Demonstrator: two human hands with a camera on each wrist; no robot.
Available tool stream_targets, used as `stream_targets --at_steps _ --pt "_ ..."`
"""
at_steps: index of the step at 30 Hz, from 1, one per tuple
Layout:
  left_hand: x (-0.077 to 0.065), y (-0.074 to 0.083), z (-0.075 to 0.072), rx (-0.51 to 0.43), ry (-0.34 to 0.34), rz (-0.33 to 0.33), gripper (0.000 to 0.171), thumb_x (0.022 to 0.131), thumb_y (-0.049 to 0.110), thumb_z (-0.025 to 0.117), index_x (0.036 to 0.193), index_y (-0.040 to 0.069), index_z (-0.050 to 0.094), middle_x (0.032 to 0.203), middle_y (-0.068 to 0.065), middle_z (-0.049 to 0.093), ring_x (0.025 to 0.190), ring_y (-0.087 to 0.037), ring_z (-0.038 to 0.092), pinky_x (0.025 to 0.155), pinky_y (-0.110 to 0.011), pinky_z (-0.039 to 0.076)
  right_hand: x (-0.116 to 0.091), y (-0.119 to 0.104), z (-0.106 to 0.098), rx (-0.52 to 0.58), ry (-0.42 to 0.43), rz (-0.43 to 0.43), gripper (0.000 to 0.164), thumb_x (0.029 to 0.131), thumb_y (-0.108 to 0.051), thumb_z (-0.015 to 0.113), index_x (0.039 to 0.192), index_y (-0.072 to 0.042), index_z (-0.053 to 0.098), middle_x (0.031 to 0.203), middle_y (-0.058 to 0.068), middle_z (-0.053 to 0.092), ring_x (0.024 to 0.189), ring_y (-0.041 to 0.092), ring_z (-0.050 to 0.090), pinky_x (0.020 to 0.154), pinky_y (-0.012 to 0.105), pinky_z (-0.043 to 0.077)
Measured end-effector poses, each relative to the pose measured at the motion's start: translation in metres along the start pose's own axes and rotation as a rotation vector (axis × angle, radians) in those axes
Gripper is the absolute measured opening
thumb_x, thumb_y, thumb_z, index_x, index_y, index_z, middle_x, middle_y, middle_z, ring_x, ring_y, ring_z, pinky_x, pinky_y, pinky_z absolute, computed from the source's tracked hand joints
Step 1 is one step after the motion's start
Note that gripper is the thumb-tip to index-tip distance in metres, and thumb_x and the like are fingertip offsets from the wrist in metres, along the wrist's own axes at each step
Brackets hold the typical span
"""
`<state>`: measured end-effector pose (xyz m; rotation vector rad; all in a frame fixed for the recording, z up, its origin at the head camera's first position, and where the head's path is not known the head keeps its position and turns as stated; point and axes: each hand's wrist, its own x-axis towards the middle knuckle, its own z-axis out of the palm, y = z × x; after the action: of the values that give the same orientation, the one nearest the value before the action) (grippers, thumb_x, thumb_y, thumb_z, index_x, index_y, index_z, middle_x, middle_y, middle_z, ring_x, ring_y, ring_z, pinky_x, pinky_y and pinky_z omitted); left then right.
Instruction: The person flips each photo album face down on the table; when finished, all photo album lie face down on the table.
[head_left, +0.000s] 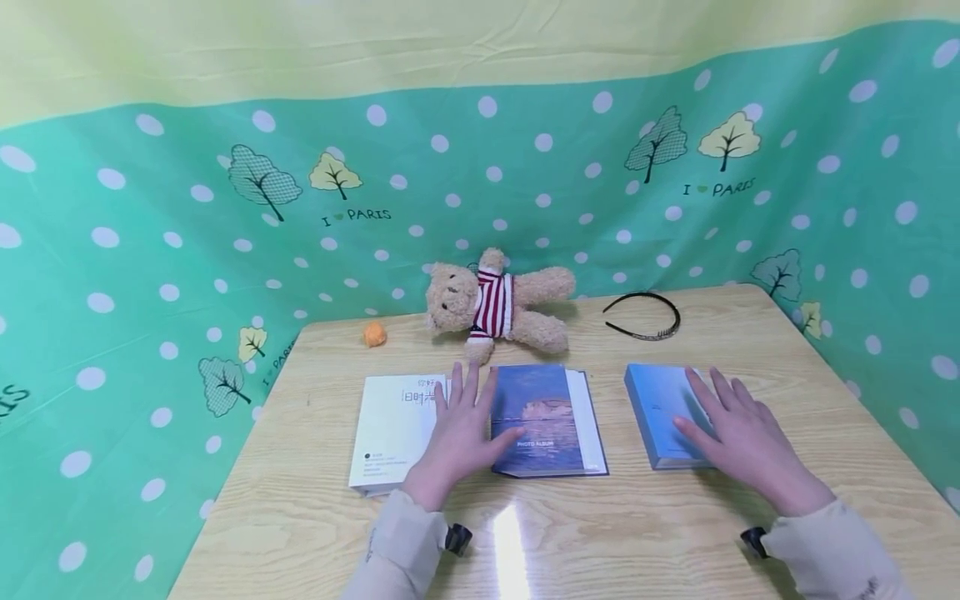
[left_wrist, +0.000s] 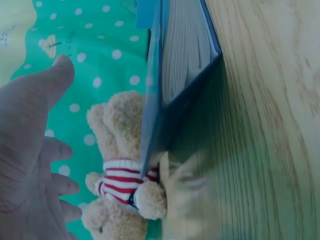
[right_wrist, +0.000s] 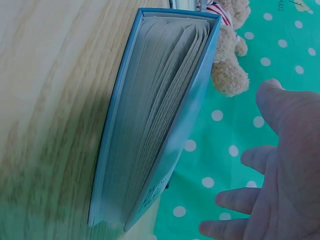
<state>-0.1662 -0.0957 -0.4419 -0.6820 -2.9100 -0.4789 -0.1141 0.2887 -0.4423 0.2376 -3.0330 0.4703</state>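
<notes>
My left hand (head_left: 463, 433), fingers spread, hovers between a white book (head_left: 393, 433) and a dark blue photo album (head_left: 536, 421), overlapping both in the head view. Over the right side of a light blue album (head_left: 663, 417) hangs my right hand (head_left: 738, 429), its fingers spread too, holding nothing. In the left wrist view the dark blue album (left_wrist: 187, 55) shows its page edges, with the left palm apart from it. The right wrist view shows the thick pages of the light blue album (right_wrist: 155, 100), and a gap separates them from my fingers.
A teddy bear (head_left: 495, 304) in a striped shirt lies on its side at the back of the wooden table (head_left: 300, 517). Left of it sits a small orange ball (head_left: 374, 334); right of it, a black headband (head_left: 645, 315). A green dotted curtain (head_left: 525, 183) borders the table.
</notes>
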Motion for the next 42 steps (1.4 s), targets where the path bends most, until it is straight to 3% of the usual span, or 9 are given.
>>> stream_targets --at_steps 9,18,24,31,38,42 --pt "0.008 0.012 0.005 0.007 -0.027 0.046 0.092 0.089 0.064 0.054 0.156 0.012 0.021 0.162 -0.017 0.003 0.146 -0.038 -0.006 0.111 -0.067 0.0 -0.002 0.006 0.0 -0.018 -0.006 -0.003 0.079 0.099 -0.051 0.046 0.156 -0.006 0.015 0.149 0.04 0.02 0.129 0.064 0.024 0.097 0.075 0.025" --pt "0.014 0.028 0.012 0.026 -0.073 0.117 0.09 0.09 0.062 0.054 0.156 0.011 0.02 0.162 -0.019 0.004 0.146 -0.04 -0.005 0.111 -0.067 0.005 -0.005 0.01 0.001 0.0 -0.027 0.006 0.078 0.1 -0.05 0.045 0.156 -0.006 0.014 0.148 0.042 0.021 0.127 0.064 0.027 0.096 0.075 0.027" --pt "0.017 0.039 0.016 0.04 -0.098 0.176 0.094 0.089 0.068 0.05 0.157 0.011 0.019 0.161 -0.02 0.005 0.145 -0.042 -0.004 0.111 -0.067 0.008 -0.007 0.012 0.001 0.011 -0.041 0.018 0.077 0.1 -0.05 0.045 0.156 -0.006 0.015 0.147 0.044 0.019 0.125 0.064 0.028 0.093 0.076 0.029" --pt "0.023 0.058 0.025 0.045 -0.132 0.204 0.096 0.086 0.074 0.046 0.158 0.017 0.016 0.161 -0.02 0.01 0.146 -0.044 0.005 0.111 -0.066 0.013 -0.009 0.016 0.003 0.031 -0.069 0.058 0.077 0.101 -0.05 0.043 0.156 -0.006 0.013 0.142 0.05 0.019 0.12 0.07 0.029 0.089 0.077 0.031" --pt "0.026 0.077 0.032 0.058 -0.164 0.266 0.094 0.087 0.073 0.047 0.158 0.019 0.016 0.162 -0.017 0.003 0.146 -0.043 0.001 0.111 -0.066 0.015 -0.009 0.017 0.003 0.047 -0.083 0.077 0.077 0.101 -0.051 0.042 0.155 -0.004 0.016 0.14 0.051 0.021 0.12 0.07 0.029 0.088 0.078 0.031" --pt "0.027 0.084 0.038 0.112 -0.177 0.29 0.094 0.087 0.075 0.044 0.158 0.021 0.014 0.163 -0.016 0.002 0.146 -0.042 0.001 0.111 -0.064 0.017 -0.01 0.018 0.003 0.058 -0.087 0.08 0.076 0.101 -0.051 0.042 0.155 -0.003 0.017 0.139 0.051 0.023 0.119 0.069 0.029 0.087 0.077 0.032"
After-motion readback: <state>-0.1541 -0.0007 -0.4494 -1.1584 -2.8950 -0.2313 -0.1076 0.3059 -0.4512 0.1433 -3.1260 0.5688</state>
